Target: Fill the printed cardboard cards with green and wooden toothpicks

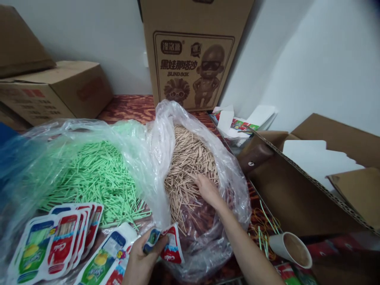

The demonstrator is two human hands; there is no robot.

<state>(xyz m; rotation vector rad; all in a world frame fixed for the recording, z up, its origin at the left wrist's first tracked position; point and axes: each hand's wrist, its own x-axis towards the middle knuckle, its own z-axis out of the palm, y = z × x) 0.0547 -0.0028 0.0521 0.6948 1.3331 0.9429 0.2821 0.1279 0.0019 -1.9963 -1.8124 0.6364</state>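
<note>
My left hand, closed, grips a bent packet with a red Cola half and a blue-green half. My right hand reaches into a clear plastic bag of thin brown sticks; its fingers are pressed together on sticks at the near side of the pile. How many sticks the fingertips hold is hard to see. Left of it, another clear bag holds thin green sticks. A stack of white-edged Cola and lemon packets, filled with sticks, lies at lower left, and another packet beside my left hand.
A tall printed carton stands behind the bags. At left is a cardboard box. On the right, an open carton holds white cards. A paper cup sits near rubber bands and loose green sticks.
</note>
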